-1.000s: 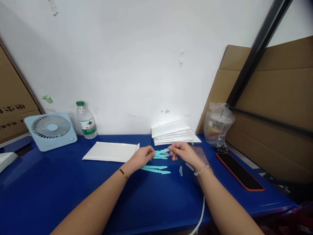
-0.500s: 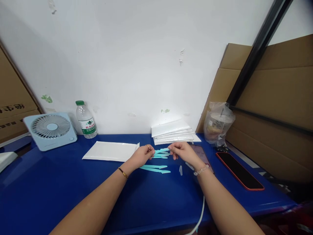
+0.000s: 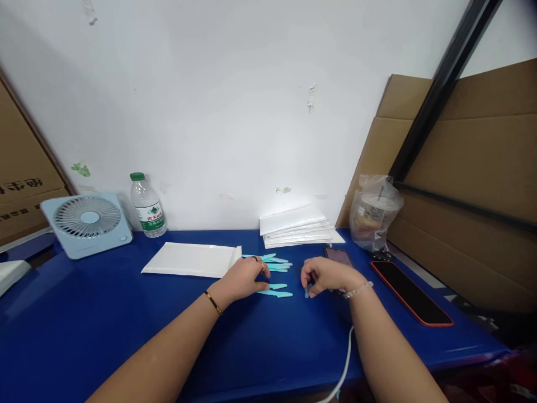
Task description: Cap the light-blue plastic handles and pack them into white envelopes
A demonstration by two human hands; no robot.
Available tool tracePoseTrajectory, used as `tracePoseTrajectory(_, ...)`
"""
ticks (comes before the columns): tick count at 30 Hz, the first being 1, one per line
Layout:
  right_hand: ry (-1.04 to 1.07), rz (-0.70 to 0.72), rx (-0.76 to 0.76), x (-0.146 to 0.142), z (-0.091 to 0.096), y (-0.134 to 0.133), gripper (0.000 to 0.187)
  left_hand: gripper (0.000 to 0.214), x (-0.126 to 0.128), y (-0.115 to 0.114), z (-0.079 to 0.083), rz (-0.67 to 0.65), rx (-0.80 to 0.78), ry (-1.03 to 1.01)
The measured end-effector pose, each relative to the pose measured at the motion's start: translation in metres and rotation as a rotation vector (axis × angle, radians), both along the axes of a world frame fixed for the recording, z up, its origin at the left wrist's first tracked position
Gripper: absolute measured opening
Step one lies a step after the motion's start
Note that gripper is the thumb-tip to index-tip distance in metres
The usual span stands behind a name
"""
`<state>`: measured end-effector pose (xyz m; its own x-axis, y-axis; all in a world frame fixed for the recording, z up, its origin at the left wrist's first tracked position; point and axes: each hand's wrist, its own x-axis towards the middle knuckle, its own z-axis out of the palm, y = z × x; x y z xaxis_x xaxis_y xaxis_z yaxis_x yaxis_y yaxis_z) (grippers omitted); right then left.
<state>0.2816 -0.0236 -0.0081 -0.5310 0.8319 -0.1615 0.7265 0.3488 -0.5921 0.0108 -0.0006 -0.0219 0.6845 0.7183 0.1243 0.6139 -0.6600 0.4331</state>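
Observation:
Several thin teal plastic blades (image 3: 274, 262) lie fanned on the blue table (image 3: 104, 313), with two more teal blades (image 3: 277, 290) nearer me. My left hand (image 3: 243, 277) rests over them, fingers curled down onto the pieces. My right hand (image 3: 329, 275) is lowered to the table with fingers bent, pinching a small pale translucent cap (image 3: 307, 290). A flat white padded envelope (image 3: 191, 259) lies just left of my left hand.
A stack of white envelopes (image 3: 296, 225) sits at the back by the wall. A small fan (image 3: 87, 222) and water bottle (image 3: 147, 206) stand back left. A bagged drink cup (image 3: 373, 214), two phones (image 3: 410, 292) and cardboard (image 3: 474, 184) fill the right. A white cable (image 3: 344, 369) hangs over the front edge.
Both hands dropped from holding the teal blades between them. The blades now lie on the table. My right hand moved down to the small pale cap, my left onto the nearer blades.

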Motion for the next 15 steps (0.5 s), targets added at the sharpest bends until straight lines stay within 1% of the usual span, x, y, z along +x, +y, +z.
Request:
tracePoseTrajectory(3,-0.024,-0.051,0.018,-0.006,-0.003,0.002,0.013,0.011,0.003,-0.002,-0.003,-0.01,-0.054,0.026)
tracePoseTrajectory(6,0.104,-0.092,0.0,-0.011,-0.003,0.003,0.01,0.013,0.004,-0.002,-0.003,0.029,-0.091,0.002)
tracePoseTrajectory(10,0.236,-0.084,0.016,-0.016,-0.002,0.001,0.012,0.017,0.002,-0.001,0.001,0.094,-0.117,-0.032)
tracePoseTrajectory(12,0.275,-0.081,0.033,-0.018,-0.002,0.001,0.016,0.017,0.002,-0.001,0.002,0.105,-0.11,-0.039)
tracePoseTrajectory(15,0.327,-0.093,0.021,-0.018,-0.001,0.001,0.018,0.017,0.001,0.0,0.002,0.109,-0.104,-0.055)
